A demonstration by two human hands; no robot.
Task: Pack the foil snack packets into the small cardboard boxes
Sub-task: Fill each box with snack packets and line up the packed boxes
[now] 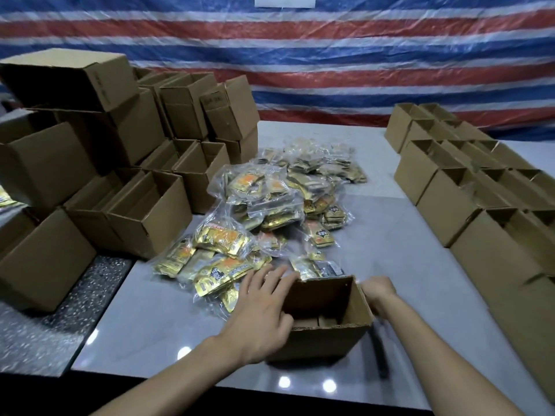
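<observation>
A small open cardboard box [330,334] stands on the grey table near its front edge, its inside empty as far as I can see. My left hand [259,310] rests against the box's left wall, fingers spread and straight. My right hand [377,291] is at the box's right wall, fingers curled onto its upper edge, partly hidden behind it. A heap of gold foil snack packets in clear plastic bags [270,217] lies just beyond the box, in the middle of the table.
Stacks of open cardboard boxes [90,163] fill the left side. Rows of upright open boxes [480,187] line the right side. A striped tarpaulin [330,55] hangs behind. The grey table [156,319] shows bare surface at front left, with a speckled strip beside it.
</observation>
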